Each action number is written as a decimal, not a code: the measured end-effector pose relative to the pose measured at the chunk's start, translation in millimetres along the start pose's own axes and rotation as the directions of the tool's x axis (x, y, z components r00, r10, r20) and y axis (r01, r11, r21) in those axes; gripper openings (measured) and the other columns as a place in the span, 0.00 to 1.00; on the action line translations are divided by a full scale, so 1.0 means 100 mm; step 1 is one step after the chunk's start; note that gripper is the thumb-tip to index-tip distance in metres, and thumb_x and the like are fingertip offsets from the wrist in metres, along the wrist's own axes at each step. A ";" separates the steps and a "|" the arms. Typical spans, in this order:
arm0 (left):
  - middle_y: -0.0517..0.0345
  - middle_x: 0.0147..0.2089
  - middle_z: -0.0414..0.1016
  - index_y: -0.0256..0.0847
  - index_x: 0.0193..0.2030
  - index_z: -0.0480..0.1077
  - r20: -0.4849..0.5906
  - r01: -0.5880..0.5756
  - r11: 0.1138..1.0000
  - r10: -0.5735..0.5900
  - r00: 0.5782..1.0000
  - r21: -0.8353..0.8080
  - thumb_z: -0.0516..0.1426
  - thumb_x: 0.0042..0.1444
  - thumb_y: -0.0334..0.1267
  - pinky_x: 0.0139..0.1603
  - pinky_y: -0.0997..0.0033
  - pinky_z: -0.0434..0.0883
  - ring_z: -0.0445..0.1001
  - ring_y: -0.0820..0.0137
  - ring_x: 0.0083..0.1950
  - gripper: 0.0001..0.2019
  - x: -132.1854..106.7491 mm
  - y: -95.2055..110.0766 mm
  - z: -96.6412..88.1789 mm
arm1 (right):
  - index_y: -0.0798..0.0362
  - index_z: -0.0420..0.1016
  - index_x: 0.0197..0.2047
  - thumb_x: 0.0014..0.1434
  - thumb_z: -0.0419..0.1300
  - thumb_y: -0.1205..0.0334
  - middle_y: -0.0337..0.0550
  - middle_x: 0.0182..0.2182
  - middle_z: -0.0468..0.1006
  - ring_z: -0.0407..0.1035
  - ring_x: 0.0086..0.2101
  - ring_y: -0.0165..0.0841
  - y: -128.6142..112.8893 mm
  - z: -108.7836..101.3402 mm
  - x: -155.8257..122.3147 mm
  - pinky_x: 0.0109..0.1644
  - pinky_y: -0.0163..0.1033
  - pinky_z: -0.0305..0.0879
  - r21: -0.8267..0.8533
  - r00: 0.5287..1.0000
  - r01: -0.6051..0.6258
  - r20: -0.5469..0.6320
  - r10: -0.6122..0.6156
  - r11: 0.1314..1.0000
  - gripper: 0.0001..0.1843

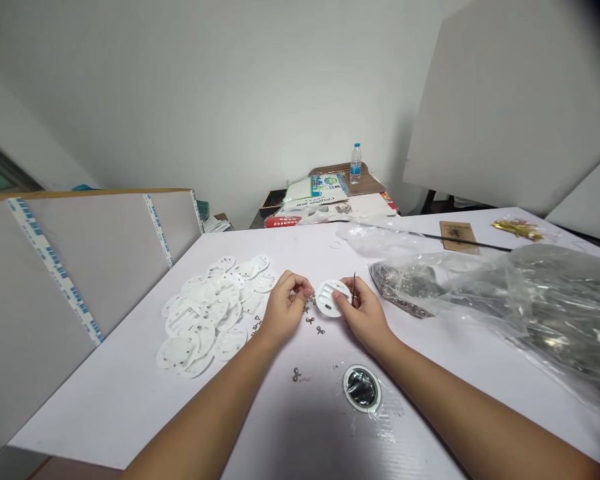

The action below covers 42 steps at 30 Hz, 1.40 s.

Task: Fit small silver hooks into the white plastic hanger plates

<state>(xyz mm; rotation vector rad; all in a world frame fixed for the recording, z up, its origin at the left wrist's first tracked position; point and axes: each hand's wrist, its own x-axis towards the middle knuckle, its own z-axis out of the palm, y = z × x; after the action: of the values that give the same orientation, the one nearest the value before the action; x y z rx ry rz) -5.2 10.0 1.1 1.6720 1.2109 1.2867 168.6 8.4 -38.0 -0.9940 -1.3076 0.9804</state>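
Mid-frame, my right grip (364, 311) pinched a white disc (326, 305), likely light, stiff, best rim-held; whether my left grip (287, 307) held anything, I couldn't tell.

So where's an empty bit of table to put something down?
The table is bare at its front-left corner, between the heap of white discs and the front edge. Another bare patch lies beyond the left hand, between that heap and the clear plastic. It's crowded beside that hand, with small metal pieces, and at the right, under the plastic.
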 end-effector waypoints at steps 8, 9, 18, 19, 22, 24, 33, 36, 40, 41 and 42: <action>0.65 0.19 0.66 0.40 0.37 0.70 0.068 0.177 0.984 -0.177 0.982 0.004 0.59 0.57 0.46 0.19 0.78 0.59 0.61 0.78 0.17 0.10 -0.01 -0.02 -0.01 | 0.51 0.69 0.41 0.59 0.60 0.55 0.41 0.35 0.74 0.68 0.34 0.35 -0.02 0.00 -0.01 0.38 0.38 0.64 -0.016 1.000 0.014 0.014 -0.014 1.000 0.10; 0.64 0.20 0.68 0.40 0.38 0.70 0.064 0.196 0.981 -0.195 0.979 -0.014 0.59 0.57 0.47 0.18 0.78 0.59 0.61 0.78 0.16 0.12 0.00 -0.03 0.00 | 0.51 0.69 0.41 0.59 0.60 0.55 0.41 0.35 0.74 0.69 0.35 0.35 -0.02 0.00 0.00 0.39 0.38 0.64 -0.018 1.000 0.016 0.014 -0.016 1.000 0.10; 0.59 0.26 0.73 0.37 0.34 0.69 0.027 0.128 0.984 -0.126 0.992 -0.127 0.64 0.51 0.44 0.30 0.76 0.69 0.72 0.75 0.27 0.13 0.02 -0.04 0.02 | 0.51 0.68 0.41 0.59 0.60 0.55 0.41 0.35 0.74 0.69 0.35 0.36 -0.01 0.00 0.00 0.39 0.38 0.64 -0.009 1.000 0.018 0.014 -0.018 1.000 0.10; 0.59 0.26 0.73 0.37 0.34 0.69 0.020 0.125 0.985 -0.123 0.992 -0.122 0.64 0.51 0.43 0.30 0.75 0.69 0.72 0.74 0.27 0.13 0.02 -0.04 0.02 | 0.51 0.68 0.41 0.59 0.60 0.56 0.41 0.35 0.74 0.69 0.35 0.35 -0.01 0.00 0.00 0.39 0.38 0.64 -0.009 1.000 0.015 0.015 -0.015 1.000 0.09; 0.58 0.28 0.73 0.37 0.34 0.68 0.014 0.115 0.986 -0.114 0.993 -0.121 0.64 0.52 0.43 0.32 0.75 0.70 0.73 0.74 0.29 0.12 0.01 -0.05 0.02 | 0.51 0.68 0.41 0.60 0.60 0.57 0.40 0.35 0.74 0.69 0.35 0.35 -0.02 -0.01 0.00 0.39 0.37 0.64 -0.006 1.000 0.008 0.019 -0.008 1.000 0.08; 0.57 0.30 0.73 0.38 0.35 0.68 0.009 0.105 0.985 -0.105 0.994 -0.138 0.64 0.52 0.42 0.33 0.74 0.71 0.73 0.73 0.31 0.12 0.01 -0.05 0.02 | 0.51 0.68 0.40 0.60 0.60 0.57 0.39 0.35 0.74 0.69 0.35 0.35 -0.02 -0.01 0.00 0.39 0.37 0.63 -0.007 1.000 0.008 0.018 -0.008 1.000 0.08; 0.53 0.36 0.76 0.37 0.41 0.74 0.004 0.088 0.986 -0.088 0.996 -0.138 0.64 0.53 0.41 0.40 0.71 0.73 0.75 0.71 0.37 0.12 0.02 -0.03 0.01 | 0.51 0.68 0.40 0.60 0.60 0.56 0.40 0.34 0.74 0.68 0.34 0.35 -0.01 -0.01 0.00 0.39 0.38 0.63 -0.017 1.000 0.013 0.021 -0.013 1.000 0.09; 0.53 0.39 0.75 0.38 0.41 0.77 -0.008 0.037 0.994 -0.038 0.999 -0.107 0.62 0.55 0.41 0.38 0.73 0.72 0.73 0.74 0.34 0.10 0.03 -0.02 -0.01 | 0.51 0.68 0.40 0.60 0.60 0.56 0.39 0.34 0.73 0.68 0.35 0.35 -0.01 -0.01 0.00 0.39 0.38 0.63 -0.017 1.000 0.017 0.024 -0.017 1.000 0.08; 0.54 0.41 0.74 0.39 0.43 0.77 -0.020 0.060 0.989 -0.063 0.998 -0.132 0.61 0.56 0.42 0.37 0.74 0.72 0.72 0.76 0.32 0.11 0.05 -0.03 -0.02 | 0.51 0.69 0.40 0.60 0.59 0.56 0.40 0.34 0.73 0.68 0.36 0.35 0.00 -0.01 0.00 0.40 0.38 0.63 -0.029 0.999 0.018 0.028 -0.017 0.999 0.09; 0.55 0.40 0.75 0.39 0.44 0.76 -0.019 0.080 0.985 -0.084 0.996 -0.154 0.61 0.56 0.42 0.38 0.74 0.73 0.72 0.76 0.32 0.12 0.06 -0.04 -0.02 | 0.51 0.69 0.40 0.60 0.59 0.56 0.40 0.34 0.73 0.68 0.36 0.35 0.00 -0.01 0.00 0.40 0.38 0.63 -0.032 0.999 0.017 0.030 -0.017 0.999 0.09; 0.55 0.39 0.75 0.39 0.45 0.75 -0.022 0.096 0.979 -0.102 0.995 -0.177 0.62 0.55 0.42 0.38 0.73 0.73 0.73 0.76 0.32 0.13 0.06 -0.04 -0.01 | 0.51 0.68 0.40 0.61 0.59 0.56 0.40 0.35 0.73 0.68 0.36 0.35 0.00 -0.01 0.00 0.40 0.38 0.63 -0.033 0.999 0.018 0.031 -0.017 0.999 0.09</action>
<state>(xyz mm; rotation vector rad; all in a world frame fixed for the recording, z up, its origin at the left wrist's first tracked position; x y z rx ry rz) -7.0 17.2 -0.6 1.4530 1.1482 1.3222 169.7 8.9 -38.4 -0.9946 -1.3599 0.9665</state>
